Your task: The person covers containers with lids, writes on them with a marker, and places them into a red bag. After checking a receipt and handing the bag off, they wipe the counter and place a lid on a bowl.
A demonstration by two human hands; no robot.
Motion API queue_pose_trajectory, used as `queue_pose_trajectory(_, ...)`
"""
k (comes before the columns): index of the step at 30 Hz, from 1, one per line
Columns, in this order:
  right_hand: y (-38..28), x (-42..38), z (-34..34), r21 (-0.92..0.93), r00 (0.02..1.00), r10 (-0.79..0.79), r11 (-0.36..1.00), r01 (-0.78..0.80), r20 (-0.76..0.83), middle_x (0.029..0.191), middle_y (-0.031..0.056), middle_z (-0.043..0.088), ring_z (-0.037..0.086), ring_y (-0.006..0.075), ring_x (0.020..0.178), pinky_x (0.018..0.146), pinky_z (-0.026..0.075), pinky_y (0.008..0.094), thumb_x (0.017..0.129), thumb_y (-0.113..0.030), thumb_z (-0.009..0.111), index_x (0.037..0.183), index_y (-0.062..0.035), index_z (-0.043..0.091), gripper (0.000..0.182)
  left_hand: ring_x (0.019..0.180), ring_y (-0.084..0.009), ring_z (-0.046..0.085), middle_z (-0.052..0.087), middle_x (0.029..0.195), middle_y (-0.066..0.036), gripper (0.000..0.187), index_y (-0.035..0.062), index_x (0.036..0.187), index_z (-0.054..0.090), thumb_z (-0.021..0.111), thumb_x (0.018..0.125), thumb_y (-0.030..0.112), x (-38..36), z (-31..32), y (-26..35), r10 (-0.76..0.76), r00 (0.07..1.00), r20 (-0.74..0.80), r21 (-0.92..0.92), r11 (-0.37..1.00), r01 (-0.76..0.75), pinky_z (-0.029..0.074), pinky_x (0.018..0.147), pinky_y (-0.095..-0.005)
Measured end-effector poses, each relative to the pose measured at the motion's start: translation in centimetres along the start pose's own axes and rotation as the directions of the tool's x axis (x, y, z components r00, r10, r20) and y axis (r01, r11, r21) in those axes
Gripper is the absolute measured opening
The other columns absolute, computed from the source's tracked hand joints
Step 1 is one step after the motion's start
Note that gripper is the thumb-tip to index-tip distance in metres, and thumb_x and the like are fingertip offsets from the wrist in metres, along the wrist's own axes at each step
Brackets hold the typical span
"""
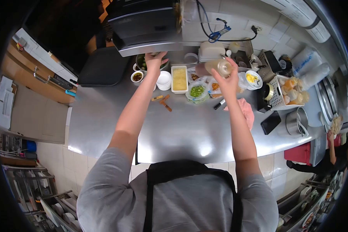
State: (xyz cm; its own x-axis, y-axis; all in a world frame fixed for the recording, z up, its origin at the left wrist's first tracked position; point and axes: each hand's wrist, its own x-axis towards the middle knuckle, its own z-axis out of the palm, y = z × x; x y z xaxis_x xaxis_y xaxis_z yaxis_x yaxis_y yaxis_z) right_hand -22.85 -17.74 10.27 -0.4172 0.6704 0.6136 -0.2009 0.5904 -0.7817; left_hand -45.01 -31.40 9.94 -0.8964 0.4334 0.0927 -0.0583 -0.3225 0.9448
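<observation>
My right hand (229, 75) is wrapped round a clear jar (217, 67) with pale contents, tilted above the back of the steel counter (174, 131). My left hand (155, 61) reaches to the back, over a round metal bowl (141, 62) with green pieces in it; what its fingers hold, if anything, I cannot make out. Between my hands stand a stack of white bowls (164, 79) and a white rectangular tub (179, 79) of yellowish food. Next to the tub is a bag of chopped greens (197, 91).
A dark appliance (145, 29) overhangs the back left. On the right are a white basket of bottles (288, 92), a metal pot (296, 121), a phone (271, 123) and a pink cloth (245, 112). Another person (334, 154) stands at the far right.
</observation>
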Motion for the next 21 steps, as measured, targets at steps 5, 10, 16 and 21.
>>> queue_pose_trajectory(5,-2.7,-1.5,-6.6,-0.054,0.983,0.132,0.991,-0.126,0.129,0.101,0.0111,0.056,0.056,0.0167,0.089,0.078,0.046,0.0287,0.065,-0.011,0.073,0.114,-0.0026,0.045,0.056,0.103,-0.0233,0.051,0.053,0.11,-0.011,0.058,0.0044,0.114,0.044,0.072,0.065,0.019,5.2,4.1,-4.3,0.046,0.996,0.083,0.717,0.691,-0.091,0.046,0.082,-0.0373)
queue_pose_trajectory(10,-3.5,-1.1,-6.6,-0.153,0.985,0.052,0.988,-0.026,0.166,0.104,0.0117,0.055,0.055,0.0195,0.093,0.08,0.044,0.0292,0.065,-0.012,0.074,0.114,-0.0025,0.044,0.059,0.109,-0.0297,0.047,0.049,0.118,-0.015,0.071,0.0023,0.121,0.039,0.072,0.062,0.022,9.6,5.4,-9.8,0.213,0.963,0.165,0.868,0.432,-0.244,0.036,0.093,-0.0358)
queue_pose_trajectory(16,0.3,2.6,1.2,-0.1,0.967,-0.213,0.969,0.228,0.142,0.107,0.0124,0.052,0.054,0.0211,0.094,0.081,0.044,0.0305,0.065,-0.011,0.074,0.116,-0.0023,0.042,0.061,0.108,-0.0254,0.047,0.05,0.116,-0.015,0.058,0.0026,0.12,0.042,0.066,0.071,0.023,12.1,2.4,-10.3,0.405,0.863,0.302,0.717,0.5,-0.486,0.036,0.091,-0.0347)
queue_pose_trajectory(21,4.2,5.6,10.3,-0.058,0.968,-0.157,0.984,0.171,0.195,0.104,0.0185,0.054,0.054,0.0328,0.095,0.083,0.042,0.0361,0.065,-0.019,0.073,0.114,-0.0023,0.044,0.059,0.078,-0.0154,0.058,0.06,0.09,-0.009,0.038,0.0006,0.105,0.053,0.061,0.078,0.027,10.0,-1.6,-7.2,0.431,0.838,0.335,0.847,0.252,-0.468,0.045,0.067,-0.0269)
